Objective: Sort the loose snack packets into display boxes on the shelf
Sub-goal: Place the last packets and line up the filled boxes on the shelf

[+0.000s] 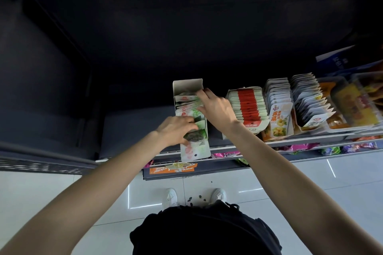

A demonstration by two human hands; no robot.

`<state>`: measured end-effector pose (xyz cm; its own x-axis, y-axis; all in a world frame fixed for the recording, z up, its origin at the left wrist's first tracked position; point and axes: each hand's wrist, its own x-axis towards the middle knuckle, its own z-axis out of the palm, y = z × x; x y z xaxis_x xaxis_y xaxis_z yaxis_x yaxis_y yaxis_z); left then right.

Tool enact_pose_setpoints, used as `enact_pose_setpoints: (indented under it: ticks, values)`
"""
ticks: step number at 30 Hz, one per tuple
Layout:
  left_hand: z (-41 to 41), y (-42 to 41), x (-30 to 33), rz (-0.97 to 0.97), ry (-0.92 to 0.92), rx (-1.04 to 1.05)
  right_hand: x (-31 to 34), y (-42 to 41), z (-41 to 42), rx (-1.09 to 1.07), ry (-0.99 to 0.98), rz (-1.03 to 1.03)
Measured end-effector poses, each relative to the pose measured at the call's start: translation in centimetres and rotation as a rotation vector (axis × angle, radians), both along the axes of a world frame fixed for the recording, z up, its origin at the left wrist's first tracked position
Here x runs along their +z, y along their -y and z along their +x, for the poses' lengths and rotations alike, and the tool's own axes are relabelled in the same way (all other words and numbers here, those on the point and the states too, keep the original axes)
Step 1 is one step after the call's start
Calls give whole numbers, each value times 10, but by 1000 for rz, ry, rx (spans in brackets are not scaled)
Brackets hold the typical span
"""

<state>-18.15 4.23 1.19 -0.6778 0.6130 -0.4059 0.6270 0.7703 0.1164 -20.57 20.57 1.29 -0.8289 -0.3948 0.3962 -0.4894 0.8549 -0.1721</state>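
Left hand [176, 128] pinches a dark-printed packet [193, 136] at the display box [194, 151] front, right hand [215, 107] spread flat steadying the packet row [187, 105]; overhanging the shelf edge [290, 143], that box could tip.

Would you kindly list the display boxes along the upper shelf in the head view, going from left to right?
Green-and-white packet box with both hands in it → red-and-white packet box → yellow-fronted packet box → white packet box → clear tray of orange-yellow snacks.
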Motion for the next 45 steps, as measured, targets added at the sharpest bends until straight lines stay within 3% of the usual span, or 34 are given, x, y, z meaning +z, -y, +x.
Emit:
enact_pose_setpoints:
  ticks: [5,10,18,20,22,24,28,31,34,37,39,43,45]
  values:
    - [1,7,-2,6,-34,5,-3,0,-1,7,-27,-3]
    - [5,3,-12,2,-191,-3,-7,-3,-1,21,-4,-55]
    - [-5,18,-3,310,-505,119,9,-7,-7,-39,353,-255]
    - [-8,21,3,363,-551,147,22,-8,-4,8,451,-184]
    - [-10,23,7,433,-543,159,30,-9,-2,23,498,55]
    - [-9,23,6,491,-538,160,29,-6,0,-15,482,187]
    - [-4,26,0,542,-580,183,22,7,-4,-67,331,51]
    - [6,40,5,601,-654,188,21,8,-5,-97,331,-55]
    - [40,47,11,619,-498,133,20,7,-8,-124,347,-98]
    - [64,36,5,281,-235,103,20,9,-10,-109,329,-102]
    - [58,34,-4,200,-193,206,20,9,-11,-120,336,-93]
    - [22,32,6,498,-541,307,23,6,-13,-147,394,-89]
    - [4,30,19,503,-614,360,24,5,-16,-145,436,-81]
